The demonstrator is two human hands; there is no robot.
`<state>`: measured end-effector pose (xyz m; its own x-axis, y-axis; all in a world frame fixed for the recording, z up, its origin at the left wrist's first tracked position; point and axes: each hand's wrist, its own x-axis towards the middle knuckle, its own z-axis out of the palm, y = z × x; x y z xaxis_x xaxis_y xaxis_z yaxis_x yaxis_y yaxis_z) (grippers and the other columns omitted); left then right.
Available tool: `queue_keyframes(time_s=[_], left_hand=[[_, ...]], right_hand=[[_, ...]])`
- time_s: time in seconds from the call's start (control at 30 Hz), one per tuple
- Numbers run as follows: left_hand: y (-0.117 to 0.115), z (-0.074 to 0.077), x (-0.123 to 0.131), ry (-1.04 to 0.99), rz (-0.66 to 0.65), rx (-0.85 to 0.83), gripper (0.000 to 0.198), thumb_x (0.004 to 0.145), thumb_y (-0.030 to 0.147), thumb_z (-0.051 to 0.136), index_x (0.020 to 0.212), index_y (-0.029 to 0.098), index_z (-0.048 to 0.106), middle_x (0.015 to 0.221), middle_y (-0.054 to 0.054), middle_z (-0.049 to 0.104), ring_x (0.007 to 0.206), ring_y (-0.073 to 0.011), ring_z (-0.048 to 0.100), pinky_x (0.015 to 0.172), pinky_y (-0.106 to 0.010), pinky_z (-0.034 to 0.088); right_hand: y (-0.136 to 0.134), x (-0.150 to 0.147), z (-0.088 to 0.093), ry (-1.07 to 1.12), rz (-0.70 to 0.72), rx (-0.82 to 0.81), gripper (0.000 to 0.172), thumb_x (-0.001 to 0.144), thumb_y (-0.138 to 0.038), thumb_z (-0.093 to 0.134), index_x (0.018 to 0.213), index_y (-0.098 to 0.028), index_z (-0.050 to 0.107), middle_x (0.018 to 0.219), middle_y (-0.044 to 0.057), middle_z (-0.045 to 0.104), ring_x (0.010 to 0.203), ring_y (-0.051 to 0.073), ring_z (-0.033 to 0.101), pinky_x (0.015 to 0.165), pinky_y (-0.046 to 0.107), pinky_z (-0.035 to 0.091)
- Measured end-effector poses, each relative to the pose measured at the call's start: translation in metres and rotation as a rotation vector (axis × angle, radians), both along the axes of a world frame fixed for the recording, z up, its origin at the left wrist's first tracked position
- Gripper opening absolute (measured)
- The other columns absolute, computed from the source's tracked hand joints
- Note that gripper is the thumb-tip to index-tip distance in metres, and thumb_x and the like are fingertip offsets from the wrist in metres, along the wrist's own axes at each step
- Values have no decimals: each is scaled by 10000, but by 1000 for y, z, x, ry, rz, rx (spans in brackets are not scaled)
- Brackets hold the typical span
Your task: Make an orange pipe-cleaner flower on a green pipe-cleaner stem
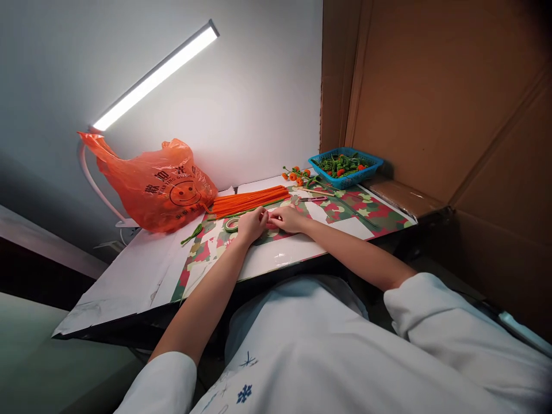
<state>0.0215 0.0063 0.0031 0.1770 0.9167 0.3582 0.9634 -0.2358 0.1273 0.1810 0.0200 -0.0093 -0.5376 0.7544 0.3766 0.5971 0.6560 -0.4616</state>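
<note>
My left hand [253, 224] and my right hand [286, 219] meet fingertip to fingertip over the patterned table top. Both are closed in a pinch, and whatever lies between the fingers is too small and hidden to name. Just beyond them lies a bundle of orange pipe cleaners [248, 201], with green stems along its near edge. A roll of green tape [232, 225] rests beside my left hand. Past my right hand are scissors with pink handles [318, 199]. A looped green pipe cleaner [192, 234] sits farther left.
Orange flowers on green stems [297, 176] lie at the back, near a blue basket [345, 181] filled with green and orange pieces. An orange plastic bag [150, 184] stands at the left under a lit lamp [157, 75]. Cardboard [431, 103] walls the right side.
</note>
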Motion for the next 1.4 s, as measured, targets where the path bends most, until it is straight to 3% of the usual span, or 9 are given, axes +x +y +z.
queue_keyframes(time_s=[0.33, 0.47, 0.63, 0.73, 0.83, 0.93, 1.0, 1.4], left_hand=[[14, 3, 1, -80, -23, -37, 290, 900, 366, 410, 907, 209, 654, 836, -42, 738, 745, -201, 642, 569, -267, 305], [22, 2, 2, -113, -34, -80, 300, 896, 384, 407, 888, 216, 656, 782, -37, 730, 725, -212, 641, 554, -273, 288], [26, 3, 1, -112, 49, 14, 325, 915, 379, 378, 858, 198, 642, 700, -44, 700, 655, -199, 624, 537, -280, 255], [25, 2, -4, -102, 63, 38, 336, 925, 367, 357, 850, 188, 632, 678, -49, 686, 616, -185, 604, 543, -280, 264], [24, 0, -8, -102, 56, -22, 321, 926, 355, 361, 848, 195, 628, 676, -41, 683, 626, -177, 604, 535, -276, 256], [24, -3, -11, -123, 83, -118, 299, 921, 362, 380, 886, 204, 631, 712, -37, 694, 643, -177, 610, 525, -266, 250], [25, -5, -12, -145, 102, -172, 292, 920, 363, 381, 880, 214, 630, 710, -30, 692, 643, -175, 611, 520, -259, 245], [28, -10, -19, -191, 68, -217, 303, 911, 359, 371, 793, 215, 611, 642, -29, 667, 583, -154, 573, 519, -251, 262]], right_hand=[[10, -1, 4, -13, -43, -102, 297, 916, -311, 454, 708, -171, 614, 692, -4, 642, 667, 126, 476, 784, 315, 261], [17, 3, 4, -36, 5, -169, 291, 926, -308, 426, 731, -179, 599, 707, -3, 639, 684, 134, 498, 775, 306, 295], [34, 3, 7, 139, 61, -526, 399, 940, -378, 353, 675, -171, 567, 600, -6, 572, 581, 123, 509, 616, 251, 352], [36, -3, 9, 226, 134, -642, 369, 918, -390, 401, 646, -173, 527, 552, -25, 514, 531, 111, 480, 559, 238, 345], [30, -9, 7, 232, 75, -535, 324, 898, -367, 454, 649, -177, 534, 564, -27, 511, 527, 106, 427, 535, 241, 301], [23, -12, 3, 172, 60, -291, 232, 894, -241, 468, 699, -179, 577, 661, -4, 598, 625, 124, 495, 631, 260, 321], [22, -14, 0, 125, 54, -217, 162, 885, -189, 491, 769, -187, 604, 761, 8, 664, 722, 140, 564, 720, 282, 326], [25, -15, -9, 88, 53, -182, 86, 860, -206, 555, 777, -201, 576, 756, 33, 671, 733, 180, 581, 718, 322, 329]])
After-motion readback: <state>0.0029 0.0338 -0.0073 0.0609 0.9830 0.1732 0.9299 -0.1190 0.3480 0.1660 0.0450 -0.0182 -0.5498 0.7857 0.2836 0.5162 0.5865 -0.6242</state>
